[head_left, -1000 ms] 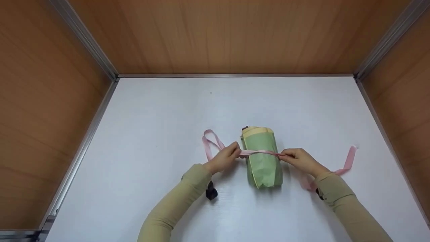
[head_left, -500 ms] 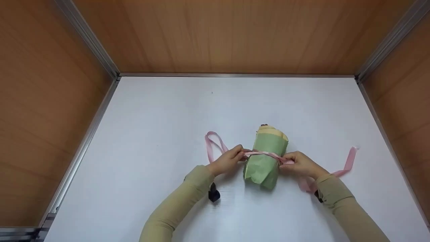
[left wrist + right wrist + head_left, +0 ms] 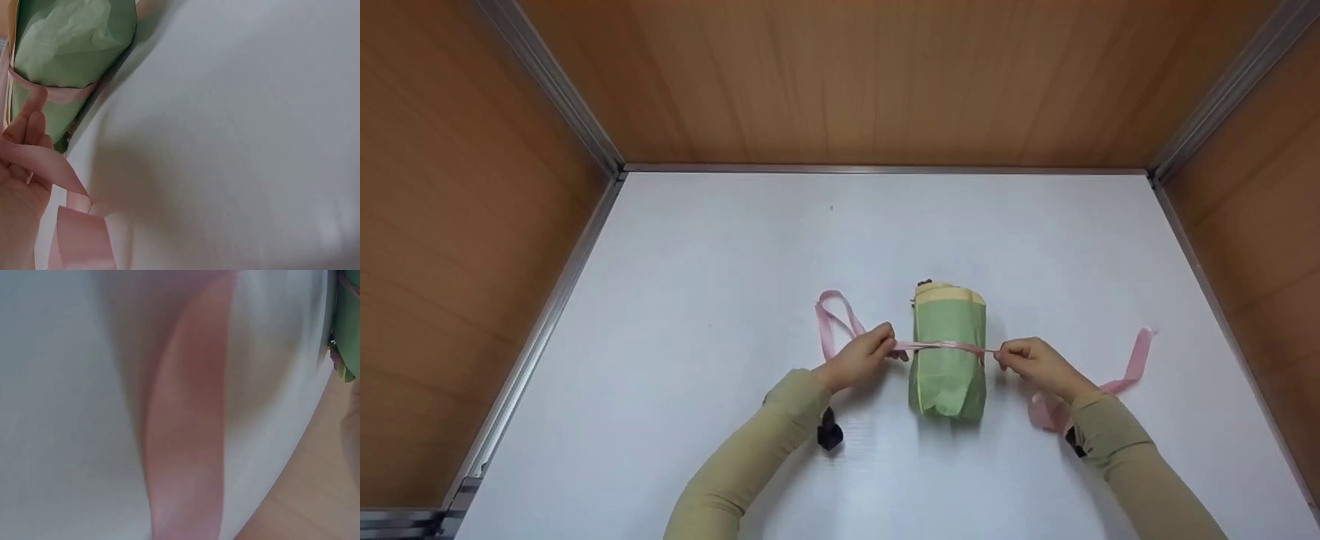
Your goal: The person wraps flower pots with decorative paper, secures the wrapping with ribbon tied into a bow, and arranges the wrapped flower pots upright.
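A bundle (image 3: 949,375) wrapped in green and yellow paper lies on the white table, with small dark red bits showing at its far end. Round its middle runs a pink ribbon (image 3: 945,345), stretched between both hands. On the left side my left hand (image 3: 859,358) pinches one part of the ribbon; a loop of it stands out beyond the fingers. To the right of the bundle my right hand (image 3: 1039,365) pinches the other part, its ribbon end trailing past the wrist. In the left wrist view, ribbon (image 3: 45,163) crosses the palm. The right wrist view shows mostly loose ribbon (image 3: 188,422).
Wooden panels (image 3: 840,82) with metal edging enclose the white table (image 3: 720,262) at the back and both sides. A small black object (image 3: 830,433) sits beneath the left wrist. The ribbon's free end (image 3: 1140,356) lies to the right of the right forearm.
The bundle tilted, shifted right, then came back nearly straight. The right hand moved slightly right, and the ribbon across the bundle looks straighter and tighter.
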The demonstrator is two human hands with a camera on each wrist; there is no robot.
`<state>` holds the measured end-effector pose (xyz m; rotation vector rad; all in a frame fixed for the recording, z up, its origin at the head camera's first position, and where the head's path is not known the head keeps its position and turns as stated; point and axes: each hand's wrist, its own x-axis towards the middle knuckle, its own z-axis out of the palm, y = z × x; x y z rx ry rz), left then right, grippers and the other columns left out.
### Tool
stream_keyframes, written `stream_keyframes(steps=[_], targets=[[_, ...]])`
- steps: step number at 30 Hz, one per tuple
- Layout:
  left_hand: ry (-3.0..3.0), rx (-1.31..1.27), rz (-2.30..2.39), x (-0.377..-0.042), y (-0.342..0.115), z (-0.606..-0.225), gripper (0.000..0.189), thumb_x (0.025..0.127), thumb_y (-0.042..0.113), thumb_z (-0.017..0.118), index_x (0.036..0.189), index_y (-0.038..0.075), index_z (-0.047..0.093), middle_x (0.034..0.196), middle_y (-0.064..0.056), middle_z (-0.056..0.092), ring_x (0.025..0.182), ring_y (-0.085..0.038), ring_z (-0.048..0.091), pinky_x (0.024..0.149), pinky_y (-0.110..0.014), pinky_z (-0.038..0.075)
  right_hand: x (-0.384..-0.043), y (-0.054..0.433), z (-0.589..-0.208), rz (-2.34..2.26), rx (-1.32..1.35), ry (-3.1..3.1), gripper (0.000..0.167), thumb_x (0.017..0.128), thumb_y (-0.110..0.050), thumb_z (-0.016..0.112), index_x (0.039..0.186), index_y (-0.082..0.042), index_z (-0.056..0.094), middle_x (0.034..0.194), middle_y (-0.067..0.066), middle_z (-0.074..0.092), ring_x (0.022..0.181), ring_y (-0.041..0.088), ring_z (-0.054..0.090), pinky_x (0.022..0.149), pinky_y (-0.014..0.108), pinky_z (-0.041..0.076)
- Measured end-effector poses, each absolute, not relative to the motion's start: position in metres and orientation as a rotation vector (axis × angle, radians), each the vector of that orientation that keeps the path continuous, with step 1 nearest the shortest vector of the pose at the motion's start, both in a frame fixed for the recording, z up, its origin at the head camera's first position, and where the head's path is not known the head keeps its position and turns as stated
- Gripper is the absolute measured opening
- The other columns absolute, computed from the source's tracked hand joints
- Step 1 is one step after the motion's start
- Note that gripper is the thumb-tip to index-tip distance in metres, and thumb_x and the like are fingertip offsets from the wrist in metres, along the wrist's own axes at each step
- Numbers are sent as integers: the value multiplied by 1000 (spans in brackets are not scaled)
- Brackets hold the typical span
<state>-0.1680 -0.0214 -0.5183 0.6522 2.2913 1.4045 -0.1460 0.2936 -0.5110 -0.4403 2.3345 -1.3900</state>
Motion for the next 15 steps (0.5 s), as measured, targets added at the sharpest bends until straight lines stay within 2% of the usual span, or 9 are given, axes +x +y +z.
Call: stream_keyframes(steps=[3,6,10,15], targets=[[2306,706,1333,-170,-25,-516,18,102,10,37,90,1,46,92,-14,70,82,-16,61,75,-22,47,-150,301,-520,-1346,-437,2374,32,99,-14,49,74,5,55,61,-9,39,52,3,34,48,19,30],[2346,768,1249,-172,-30,-512,17,102,10,38,90,4,48,86,-10,68,70,-11,47,65,-20,37,-152,303,-522,-1331,-438,2399,36,99,-18,50,71,5,52,60,-7,37,51,3,33,47,20,28],[2366,811,1215,-175,-35,-509,17,102,10,39,89,4,49,81,-7,64,65,-9,41,62,-20,33,-155,303,-518,-1312,-444,2440,39,98,-20,52,68,5,50,59,-6,35,52,4,31,49,20,27],[2337,763,1248,-176,-34,-513,18,102,12,38,88,5,46,75,1,52,65,-9,40,62,-21,34,-154,301,-515,-1266,-451,2451,36,98,-22,52,71,2,54,62,-6,36,57,5,32,54,21,28]])
